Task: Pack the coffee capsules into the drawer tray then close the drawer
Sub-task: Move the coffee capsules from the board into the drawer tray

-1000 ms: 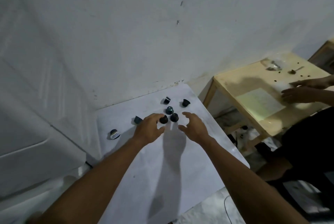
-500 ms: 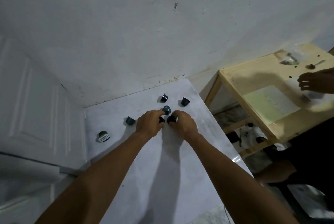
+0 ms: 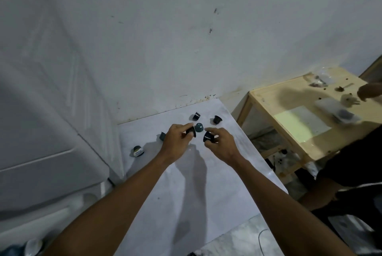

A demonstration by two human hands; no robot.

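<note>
Left hand (image 3: 175, 142) pinches a black capsule (image 3: 190, 131); right hand (image 3: 222, 144) pinches another capsule (image 3: 208, 137), both lifted off the white table (image 3: 206, 183), likely gathering. Five loose capsules near its far edge; teal one (image 3: 199, 127) between hands. Drawer tray not visible.

Dark capsules on a white top, pale wood at 3 o'clock.

The table (image 3: 186, 193) is white with faint grey smudges. Each hand holds a black capsule: left one (image 3: 190, 131), right one (image 3: 208, 137). Between them, toward 12 o'clock, sits a teal capsule (image 3: 199, 127); beyond it are two more black ones (image 3: 196, 116) (image 3: 217, 119). At 9 o'clock lie a dark teal capsule (image 3: 162, 135) and one with a pale printed lid (image 3: 138, 151). The wall (image 3: 186, 38) is white with dark specks. The side table (image 3: 289, 100) is light yellow wood and carries a pale green sheet (image 3: 301, 123).
</note>
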